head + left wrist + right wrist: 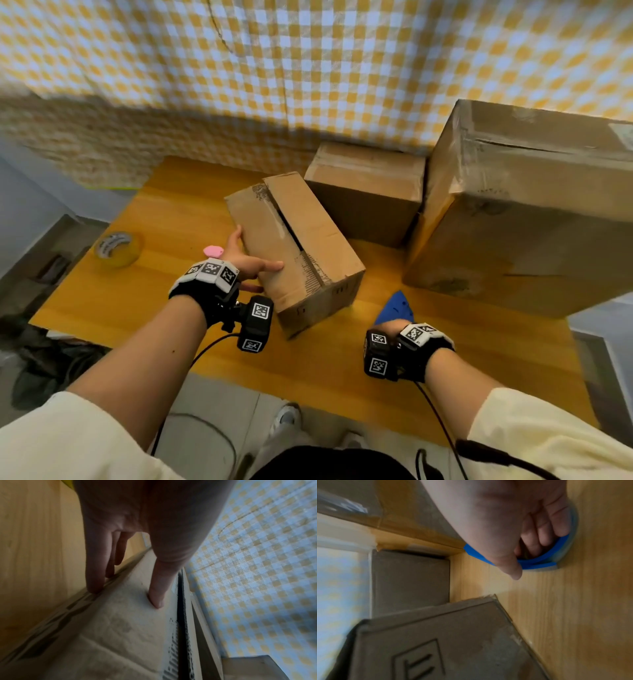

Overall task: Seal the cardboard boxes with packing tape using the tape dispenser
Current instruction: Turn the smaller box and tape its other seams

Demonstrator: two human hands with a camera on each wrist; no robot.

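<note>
A small cardboard box (301, 240) lies at an angle on the wooden table (164, 308), with a dark open slit between its top flaps. My left hand (250, 263) rests on its near left edge. In the left wrist view the thumb (157, 596) presses on the top flap while straight fingers (95, 582) lie along the side of the box (120, 635). My right hand (394, 329) grips a blue tape dispenser (394, 306) that stands on the table right of the box. There its fingers (539, 536) curl inside the dispenser's blue ring (544, 555).
A medium box (370, 192) and a large box (527, 212) stand at the back right against a yellow checked cloth. A yellowish tape roll (118, 248) lies at the table's left edge. A small pink object (213, 251) sits near my left hand.
</note>
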